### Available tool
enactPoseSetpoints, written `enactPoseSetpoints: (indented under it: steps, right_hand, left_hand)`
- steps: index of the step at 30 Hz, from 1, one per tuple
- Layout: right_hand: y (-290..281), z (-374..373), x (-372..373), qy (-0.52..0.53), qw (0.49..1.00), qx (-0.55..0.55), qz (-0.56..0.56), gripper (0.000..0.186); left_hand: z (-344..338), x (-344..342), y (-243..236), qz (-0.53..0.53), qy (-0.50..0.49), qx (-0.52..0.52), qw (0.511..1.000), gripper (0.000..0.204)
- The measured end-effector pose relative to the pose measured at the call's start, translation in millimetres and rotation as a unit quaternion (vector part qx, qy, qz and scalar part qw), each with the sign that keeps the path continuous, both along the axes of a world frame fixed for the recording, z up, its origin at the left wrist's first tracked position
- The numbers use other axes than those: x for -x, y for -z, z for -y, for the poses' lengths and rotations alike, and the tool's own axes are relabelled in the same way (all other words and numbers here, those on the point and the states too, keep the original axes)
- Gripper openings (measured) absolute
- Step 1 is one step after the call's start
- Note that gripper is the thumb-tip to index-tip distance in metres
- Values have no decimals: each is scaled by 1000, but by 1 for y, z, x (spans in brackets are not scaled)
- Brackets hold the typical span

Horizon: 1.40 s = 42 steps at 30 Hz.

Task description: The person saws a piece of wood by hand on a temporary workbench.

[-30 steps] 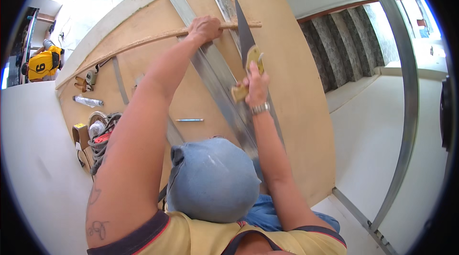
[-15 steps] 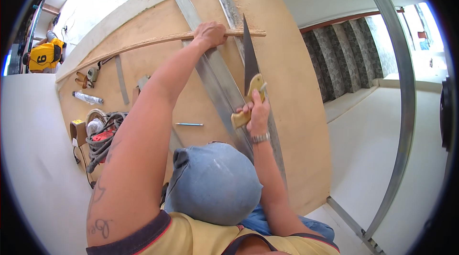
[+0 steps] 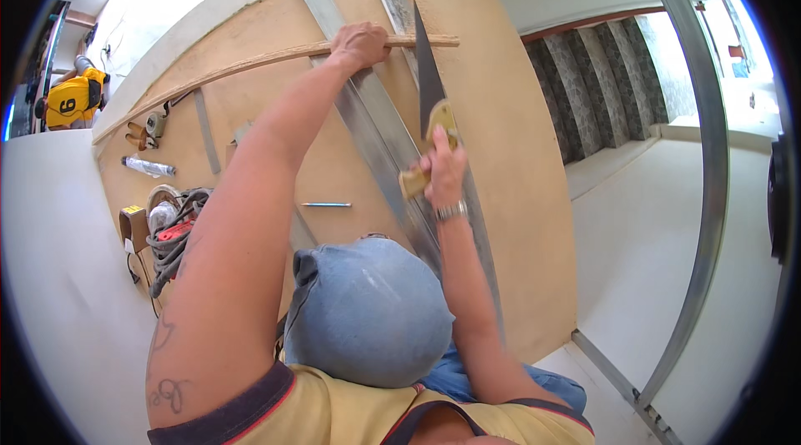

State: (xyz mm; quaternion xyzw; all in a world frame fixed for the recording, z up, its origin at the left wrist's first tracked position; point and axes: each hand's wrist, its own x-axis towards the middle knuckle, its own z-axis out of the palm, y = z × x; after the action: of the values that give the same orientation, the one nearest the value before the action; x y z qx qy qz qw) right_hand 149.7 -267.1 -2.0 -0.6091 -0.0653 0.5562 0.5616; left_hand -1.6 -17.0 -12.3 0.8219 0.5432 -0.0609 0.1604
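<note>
My left hand (image 3: 360, 45) is closed around a long, thin wooden strip (image 3: 250, 65) and presses it down across metal channels (image 3: 380, 132) on a plywood board (image 3: 526, 220). In my right hand (image 3: 445, 170) is the yellowish handle of a handsaw (image 3: 430, 70). The dark blade points away from me and crosses the strip close to its right end, a short way right of my left hand. Sawdust lies on the board near the blade's tip. My bent knee in blue jeans (image 3: 367, 311) is in front of me.
Left on the board are a pencil (image 3: 326, 205), a tape measure (image 3: 155, 123), a clear-wrapped roll (image 3: 148, 166) and a corded power tool (image 3: 173, 230). A yellow tool (image 3: 73, 100) stands at the far left. Metal framing (image 3: 709, 153) and stairs (image 3: 596, 82) are to the right.
The handsaw and my right hand have slid forward, away from me, across the strip. My left hand keeps its grip on the strip. The whole view has shifted slightly.
</note>
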Motion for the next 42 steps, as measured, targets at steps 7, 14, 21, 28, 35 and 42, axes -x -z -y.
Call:
enactPoseSetpoints:
  steps: [7, 14, 21, 28, 35, 42]
  right_hand:
    - [1, 16, 1, -16, 999, -9, -30, 27]
    - [10, -31, 2, -24, 999, -25, 0, 27]
    - [7, -17, 0, -7, 1000, 2, 6, 27]
    - [-6, 4, 7, -18, 1000, -7, -12, 27]
    - [2, -2, 3, -20, 999, -29, 20, 29]
    - [4, -39, -12, 8, 999, -35, 0, 27]
  left_hand:
    - [-2, 11, 5, -28, -3, -21, 999, 34]
    - [-8, 9, 4, -17, -1, -22, 1000, 34]
    - [3, -4, 5, -2, 13, -14, 1000, 33]
    - [-12, 11, -1, -28, -7, -19, 999, 35]
    - [-3, 7, -1, -35, -3, -11, 999, 36]
    - [-5, -3, -6, 2, 8, -20, 1000, 36]
